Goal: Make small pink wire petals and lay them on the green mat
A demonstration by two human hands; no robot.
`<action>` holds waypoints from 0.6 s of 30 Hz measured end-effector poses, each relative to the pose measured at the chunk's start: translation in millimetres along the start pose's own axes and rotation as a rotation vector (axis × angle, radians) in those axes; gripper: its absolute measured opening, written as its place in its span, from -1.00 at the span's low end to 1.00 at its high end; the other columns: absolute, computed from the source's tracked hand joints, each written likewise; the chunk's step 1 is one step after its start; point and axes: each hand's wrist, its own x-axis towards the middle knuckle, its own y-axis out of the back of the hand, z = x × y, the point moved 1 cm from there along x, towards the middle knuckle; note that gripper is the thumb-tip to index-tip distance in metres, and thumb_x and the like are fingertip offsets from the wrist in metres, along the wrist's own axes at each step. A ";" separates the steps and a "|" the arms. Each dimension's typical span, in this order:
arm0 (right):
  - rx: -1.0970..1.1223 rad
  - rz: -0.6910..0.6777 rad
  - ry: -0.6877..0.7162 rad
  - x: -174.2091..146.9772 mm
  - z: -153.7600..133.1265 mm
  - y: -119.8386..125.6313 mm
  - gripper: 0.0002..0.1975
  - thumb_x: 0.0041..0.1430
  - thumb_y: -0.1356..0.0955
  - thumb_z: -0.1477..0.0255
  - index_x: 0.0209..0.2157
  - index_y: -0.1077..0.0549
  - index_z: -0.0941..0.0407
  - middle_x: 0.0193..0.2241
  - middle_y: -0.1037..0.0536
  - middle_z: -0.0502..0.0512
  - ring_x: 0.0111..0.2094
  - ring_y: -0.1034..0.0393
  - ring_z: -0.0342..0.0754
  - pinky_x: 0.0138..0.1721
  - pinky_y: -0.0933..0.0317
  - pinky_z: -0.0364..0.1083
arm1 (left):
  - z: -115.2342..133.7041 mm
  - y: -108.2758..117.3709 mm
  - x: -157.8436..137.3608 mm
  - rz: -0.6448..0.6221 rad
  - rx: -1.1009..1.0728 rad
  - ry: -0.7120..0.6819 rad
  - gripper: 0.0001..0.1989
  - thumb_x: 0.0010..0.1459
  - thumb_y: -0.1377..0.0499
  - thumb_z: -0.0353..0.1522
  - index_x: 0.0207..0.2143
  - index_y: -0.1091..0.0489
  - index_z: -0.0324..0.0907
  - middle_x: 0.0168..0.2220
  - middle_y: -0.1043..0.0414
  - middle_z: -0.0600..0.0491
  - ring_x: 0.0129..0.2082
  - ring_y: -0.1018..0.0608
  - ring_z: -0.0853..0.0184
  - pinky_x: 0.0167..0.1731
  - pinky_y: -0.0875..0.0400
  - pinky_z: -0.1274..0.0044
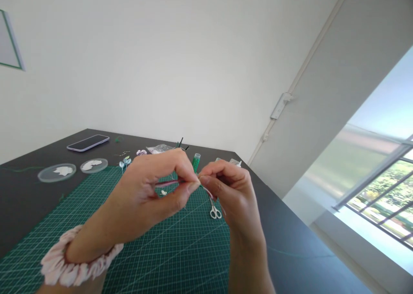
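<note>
My left hand [161,186] and my right hand [230,190] meet fingertip to fingertip above a green cutting mat [167,251]. Both are closed in a pinch on a thin pink-and-white strand [167,184], which shows inside the curl of my left fingers and again under my right fingertips. Whether it is thread, cord or ribbon I cannot make out, and the pinched spot is hidden. Beyond my right thumb lies a pair of small scissors [215,212] with white handles. A green tube [196,161] stands just behind the fingertips. A small white piece [163,193] rests on the mat.
Two clear dishes [48,176] with white pieces sit left on the dark table [22,199], near a phone [88,143]. Pale blue flower-like pieces [125,161], a purple item [141,152] and a plastic bag [158,148] lie farther back. The white wall [180,70] rises behind.
</note>
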 end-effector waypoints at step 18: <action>-0.391 0.083 0.179 -9.2 -4.1 -16.7 -0.86 0.13 -0.37 0.54 -0.51 -0.48 0.12 -0.64 -0.32 -0.14 -0.61 -0.13 -0.27 -0.60 -0.01 -0.21 | -16.0 -10.3 8.8 0.274 0.448 -0.003 -0.83 0.12 -0.08 -0.52 -0.52 -0.32 -0.20 -0.54 -0.39 0.14 -0.54 -0.42 0.48 -0.52 -0.27 0.61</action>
